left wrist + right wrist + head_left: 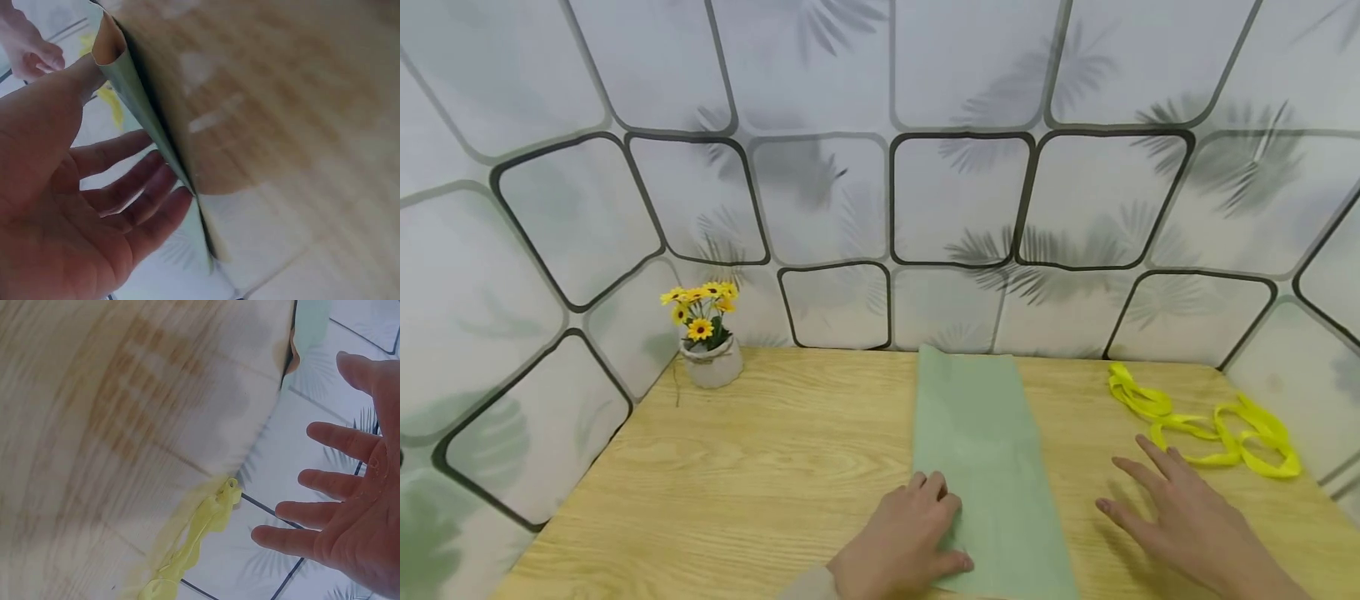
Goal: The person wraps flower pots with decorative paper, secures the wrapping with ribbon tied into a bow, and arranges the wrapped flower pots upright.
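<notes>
A long pale green sheet (985, 442), folded into a strip, lies from the table's back edge toward the front. My left hand (906, 533) rests on its left edge near the front, fingertips and thumb touching it. In the left wrist view the fingers of the left hand (94, 187) lie loosely bent against the layered green sheet (134, 94). My right hand (1187, 517) hovers to the right of the sheet, fingers spread and holding nothing. Just beyond it lies a loosely looped yellow ribbon (1195, 429), which the right wrist view also shows beside the spread right hand (356, 494).
A small pot of yellow flowers (711, 358) stands at the back left of the wooden table (760, 467). Behind the table and along both sides rises a wall covering (827, 200) with leaf prints and dark rounded outlines.
</notes>
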The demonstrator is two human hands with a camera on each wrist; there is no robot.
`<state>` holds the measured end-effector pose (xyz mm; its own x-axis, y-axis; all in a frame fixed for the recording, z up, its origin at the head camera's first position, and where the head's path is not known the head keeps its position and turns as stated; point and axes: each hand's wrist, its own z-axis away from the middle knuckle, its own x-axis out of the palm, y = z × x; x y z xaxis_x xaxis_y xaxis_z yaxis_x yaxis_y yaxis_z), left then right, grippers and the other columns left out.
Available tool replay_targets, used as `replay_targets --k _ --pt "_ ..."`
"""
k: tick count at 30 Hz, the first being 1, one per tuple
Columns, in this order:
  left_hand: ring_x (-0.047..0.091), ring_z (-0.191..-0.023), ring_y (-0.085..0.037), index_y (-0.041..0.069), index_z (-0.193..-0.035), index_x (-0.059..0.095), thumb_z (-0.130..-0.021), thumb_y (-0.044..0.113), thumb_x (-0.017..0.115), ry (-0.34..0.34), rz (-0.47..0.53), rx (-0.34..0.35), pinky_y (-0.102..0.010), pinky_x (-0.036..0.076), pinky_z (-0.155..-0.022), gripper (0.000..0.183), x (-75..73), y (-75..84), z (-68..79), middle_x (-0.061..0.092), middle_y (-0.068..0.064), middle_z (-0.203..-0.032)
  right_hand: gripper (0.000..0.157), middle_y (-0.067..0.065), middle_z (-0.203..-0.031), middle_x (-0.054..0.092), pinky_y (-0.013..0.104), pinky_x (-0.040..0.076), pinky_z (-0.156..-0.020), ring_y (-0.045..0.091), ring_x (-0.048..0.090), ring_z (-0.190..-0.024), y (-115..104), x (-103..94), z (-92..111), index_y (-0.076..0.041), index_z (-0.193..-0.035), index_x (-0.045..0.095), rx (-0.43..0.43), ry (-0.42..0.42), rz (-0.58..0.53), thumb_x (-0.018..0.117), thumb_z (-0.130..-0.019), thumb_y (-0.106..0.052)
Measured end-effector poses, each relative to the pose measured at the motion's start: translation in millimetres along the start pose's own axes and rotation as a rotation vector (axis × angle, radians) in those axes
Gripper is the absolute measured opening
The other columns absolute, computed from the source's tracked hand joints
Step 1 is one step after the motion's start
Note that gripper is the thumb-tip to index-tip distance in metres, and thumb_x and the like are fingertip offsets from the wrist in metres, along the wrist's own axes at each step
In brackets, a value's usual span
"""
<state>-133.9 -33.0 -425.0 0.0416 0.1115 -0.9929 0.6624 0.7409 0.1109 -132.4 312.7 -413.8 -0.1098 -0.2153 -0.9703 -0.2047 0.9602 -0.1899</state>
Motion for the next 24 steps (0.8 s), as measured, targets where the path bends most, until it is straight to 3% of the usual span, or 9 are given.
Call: replay_targets --k 4,7,11,17,19,24 --pt "0.044 -0.078 -0.009 0.017 -0.095 0.072 -0.089 0.059 0.072 0.056 -0.090 -0.007 -0.020 0.037 -0.061 0.042 -6.6 5.7 -6.2 0.059 0.004 -0.095 0.064 0.037 -0.146 0.046 0.071 0.050 -0.084 0.062 0.048 -0.125 0 0.0 2 -0.003 -0.126 0.070 -0.020 0.019 0.007 0.075 -0.088 -0.054" --pt "0.045 -0.075 -0.010 0.017 -0.089 0.070 -0.092 0.060 0.069 0.078 -0.090 -0.016 -0.020 0.038 -0.060 0.043 -10.4 16.4 -14.3 0.058 0.004 -0.088 0.063 0.035 -0.146 0.047 0.069 0.051 -0.084 0.059 0.050 -0.124 -1 -0.2 3 -0.003 -0.126 0.070 -0.027 0.023 0.005 0.076 -0.088 -0.054" --pt "0.050 -0.074 -0.009 0.020 -0.095 0.067 -0.087 0.074 0.062 0.014 -0.042 -0.037 -0.021 0.041 -0.057 0.056 -8.4 36.0 -26.5 0.057 0.005 -0.088 0.061 0.035 -0.145 0.048 0.068 0.051 -0.083 0.057 0.053 -0.122 -4 1.2 4 -0.004 -0.124 0.071 -0.035 0.034 -0.003 0.077 -0.088 -0.052" --pt "0.056 -0.075 -0.008 0.024 -0.102 0.064 -0.069 0.088 0.065 -0.051 -0.176 -0.076 -0.025 0.043 -0.054 0.071 4.0 53.8 -35.7 0.057 0.007 -0.090 0.058 0.034 -0.145 0.049 0.066 0.053 -0.080 0.057 0.055 -0.119 -7 4.6 4 -0.005 -0.124 0.072 -0.032 0.023 -0.030 0.075 -0.089 -0.052" --pt "0.055 -0.074 -0.007 0.025 -0.102 0.064 -0.071 0.084 0.067 -0.046 -0.195 -0.074 -0.024 0.042 -0.053 0.067 6.0 55.0 -37.2 0.057 0.008 -0.089 0.058 0.034 -0.143 0.051 0.065 0.054 -0.078 0.057 0.056 -0.118 -6 4.2 4 -0.005 -0.123 0.072 -0.022 0.026 -0.022 0.076 -0.089 -0.052" --pt "0.051 -0.064 -0.003 0.022 -0.097 0.059 -0.090 0.062 0.068 0.004 -0.176 -0.002 -0.020 0.035 -0.047 0.041 4.9 51.3 -36.6 0.053 0.010 -0.080 0.058 0.035 -0.141 0.053 0.065 0.054 -0.075 0.058 0.059 -0.114 -4 0.7 4 -0.005 -0.122 0.072 0.000 0.023 -0.001 0.076 -0.088 -0.052"
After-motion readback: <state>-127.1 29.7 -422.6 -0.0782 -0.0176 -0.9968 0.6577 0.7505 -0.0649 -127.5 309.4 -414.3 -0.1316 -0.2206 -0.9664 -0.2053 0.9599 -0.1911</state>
